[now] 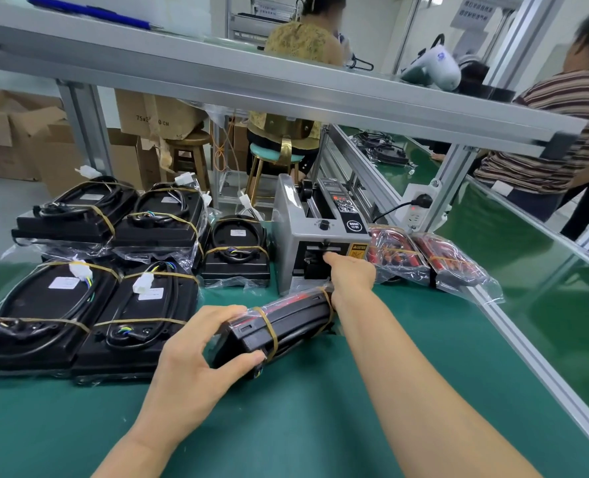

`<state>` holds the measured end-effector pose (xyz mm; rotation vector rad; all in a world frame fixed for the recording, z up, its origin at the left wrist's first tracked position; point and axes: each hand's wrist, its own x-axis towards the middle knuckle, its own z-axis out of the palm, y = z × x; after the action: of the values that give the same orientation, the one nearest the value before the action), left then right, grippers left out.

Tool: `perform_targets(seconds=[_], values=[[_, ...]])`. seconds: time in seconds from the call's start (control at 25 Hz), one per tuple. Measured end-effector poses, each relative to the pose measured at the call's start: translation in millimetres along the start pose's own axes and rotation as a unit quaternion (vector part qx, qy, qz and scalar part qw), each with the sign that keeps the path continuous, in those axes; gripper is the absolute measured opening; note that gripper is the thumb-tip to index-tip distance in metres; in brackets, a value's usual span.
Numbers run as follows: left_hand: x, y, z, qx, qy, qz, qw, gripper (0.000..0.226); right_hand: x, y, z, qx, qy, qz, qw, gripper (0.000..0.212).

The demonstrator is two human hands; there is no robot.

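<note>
1. Bagged black lamp (286, 326), bound with rubber bands, sits tilted over the green mat (320, 426), just in front of the tape machine (320, 236).
2. Left hand (196, 353) grasps its near end.
3. Right hand (350, 270) has its forefinger at the machine's slot; grip cannot be told.
4. Stacked black lamps (79, 305) to the left, red lamps (434, 260) to the right.

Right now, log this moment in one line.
left hand: grips bagged black part | right hand: fingers at tape dispenser outlet | hold on tape: cannot tell
</note>
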<state>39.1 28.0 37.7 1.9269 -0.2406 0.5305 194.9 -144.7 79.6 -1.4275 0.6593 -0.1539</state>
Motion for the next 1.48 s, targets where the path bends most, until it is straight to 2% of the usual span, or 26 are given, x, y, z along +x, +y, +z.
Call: perform_targets(seconds=[0.12, 0.2, 0.32, 0.4, 0.52, 0.68, 1.12, 1.48], values=[[-6, -2, 3, 0.009, 0.023, -0.022, 0.999, 0.06, -23, -15, -21, 0.021, -0.059, 0.019, 0.998, 0.019], [-8, -4, 7, 0.004, 0.047, -0.052, 0.998, 0.075, -50, -18, -40, -0.014, -0.134, -0.018, 0.991, 0.013], [-10, -2, 13, -0.001, 0.068, -0.064, 0.996, 0.064, -101, -5, -58, -0.023, -0.249, -0.107, 0.962, 0.004], [-12, 1, 15, -0.014, 0.076, -0.071, 0.994, 0.053, -125, 11, -61, -0.068, -0.284, -0.163, 0.942, 0.013], [-15, 7, 18, -0.027, 0.088, -0.081, 0.992, 0.05, -142, 28, -59, -0.139, -0.275, -0.204, 0.929, 0.007], [-17, 11, 20, -0.029, 0.092, -0.081, 0.992, 0.049, -142, 35, -59, -0.175, -0.265, -0.216, 0.923, 0.02], [-17, 11, 20, -0.024, 0.097, -0.083, 0.992, 0.049, -142, 38, -59, -0.193, -0.275, -0.207, 0.919, 0.015], [-17, 15, 20, -0.025, 0.097, -0.086, 0.991, 0.044, -140, 44, -54, -0.217, -0.232, -0.241, 0.917, 0.014]])
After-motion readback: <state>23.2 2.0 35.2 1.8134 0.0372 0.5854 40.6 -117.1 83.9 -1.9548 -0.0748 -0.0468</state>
